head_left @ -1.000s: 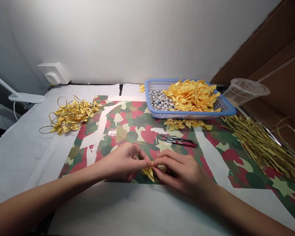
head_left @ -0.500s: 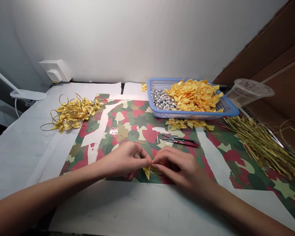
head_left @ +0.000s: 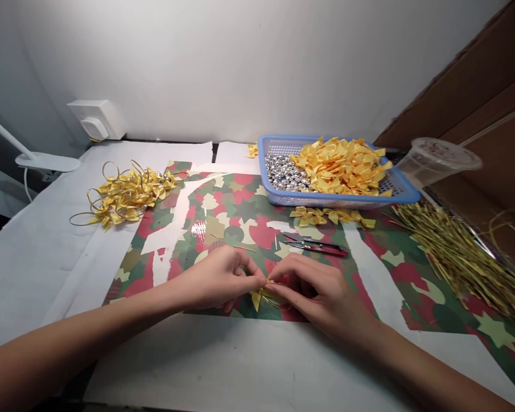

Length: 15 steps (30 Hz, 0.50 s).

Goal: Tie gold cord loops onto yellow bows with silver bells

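Low over the front of the patterned sheet (head_left: 240, 206), my two hands meet at the fingertips. My left hand (head_left: 223, 277) pinches a yellow ribbon bow (head_left: 256, 299) from the left. From the right, my right hand (head_left: 311, 286) pinches at the same bow, thumb against forefinger. Thin gold cord (head_left: 269, 298) shows just under the fingers; how it is fastened is hidden. Thread snips (head_left: 315, 245) with red handles lie just beyond my right hand. Small cord offcuts (head_left: 244, 248) lie beyond my left hand.
A blue basket (head_left: 343, 199) holds yellow bows and silver beads, with several bows (head_left: 330, 216) in front. Looped bows (head_left: 129, 197) are heaped at left. Gold cords (head_left: 463, 257) and a plastic cup (head_left: 440, 157) stand right. A white lamp base (head_left: 51, 164) is far left.
My right fingertips have shifted slightly at the bow, and a bit more yellow shows between the hands. Both hands stay in the same place.
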Each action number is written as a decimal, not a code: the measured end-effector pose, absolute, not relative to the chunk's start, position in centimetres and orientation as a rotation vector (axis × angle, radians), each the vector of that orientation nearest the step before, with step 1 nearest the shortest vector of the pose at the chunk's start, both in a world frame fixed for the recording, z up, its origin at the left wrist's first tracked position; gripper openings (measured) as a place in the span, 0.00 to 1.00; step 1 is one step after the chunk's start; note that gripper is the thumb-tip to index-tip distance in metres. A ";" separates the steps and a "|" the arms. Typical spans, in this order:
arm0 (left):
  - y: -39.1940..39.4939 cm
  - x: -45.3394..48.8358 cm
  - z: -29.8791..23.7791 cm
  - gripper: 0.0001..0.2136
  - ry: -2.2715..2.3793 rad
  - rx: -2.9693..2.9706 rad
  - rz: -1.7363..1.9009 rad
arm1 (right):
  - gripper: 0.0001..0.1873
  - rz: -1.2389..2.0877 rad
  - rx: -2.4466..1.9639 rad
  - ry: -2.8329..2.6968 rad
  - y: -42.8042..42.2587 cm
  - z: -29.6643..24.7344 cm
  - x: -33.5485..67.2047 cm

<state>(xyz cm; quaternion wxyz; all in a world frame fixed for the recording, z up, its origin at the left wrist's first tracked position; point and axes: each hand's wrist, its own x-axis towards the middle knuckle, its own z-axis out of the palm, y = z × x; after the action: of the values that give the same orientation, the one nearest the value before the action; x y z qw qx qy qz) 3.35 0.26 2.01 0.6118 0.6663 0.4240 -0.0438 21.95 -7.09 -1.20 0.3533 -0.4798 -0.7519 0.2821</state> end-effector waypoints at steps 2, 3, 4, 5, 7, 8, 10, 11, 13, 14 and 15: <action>0.3 3.3 1.9 0.10 0.975 1.535 -0.091 | 0.04 0.769 -1.219 -1.950 -7.1 -1.3 22.0; 0.3 3.4 1.9 0.09 0.974 1.532 -0.090 | 0.03 0.783 -1.208 -1.955 -7.1 -1.3 22.1; 0.3 3.4 1.9 0.09 0.974 1.528 -0.090 | 0.02 0.793 -1.200 -1.961 -7.1 -1.2 22.1; 0.3 3.4 1.9 0.09 0.975 1.525 -0.087 | 0.01 0.798 -1.201 -1.966 -7.1 -1.2 22.1; 0.3 3.4 1.9 0.09 0.977 1.527 -0.068 | 0.02 0.807 -1.220 -1.980 -7.1 -1.0 22.1; 0.2 3.5 1.9 0.10 0.976 1.534 -0.054 | 0.03 0.812 -1.242 -1.979 -7.1 -0.9 22.1; 0.0 3.4 1.8 0.11 0.964 1.554 -0.011 | 0.05 0.831 -1.306 -1.963 -7.1 -0.8 22.0; -0.1 3.4 1.7 0.11 0.948 1.580 0.025 | 0.05 0.840 -1.334 -1.948 -7.1 -0.8 22.0; -0.3 3.4 1.5 0.11 0.906 1.669 0.126 | 0.04 0.843 -1.348 -1.913 -7.0 -0.8 22.1; -0.4 3.3 1.4 0.11 0.886 1.714 0.178 | 0.03 0.830 -1.333 -1.903 -7.0 -0.9 22.2; -0.4 3.3 1.3 0.10 0.871 1.753 0.221 | 0.02 0.809 -1.306 -1.899 -7.0 -0.9 22.2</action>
<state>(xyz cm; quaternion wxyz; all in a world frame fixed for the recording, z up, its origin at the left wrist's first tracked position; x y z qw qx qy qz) 3.33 -0.40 1.33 0.5527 0.7416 0.3685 0.0937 22.23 -6.96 -0.93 0.3424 -0.5025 -0.7304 0.3110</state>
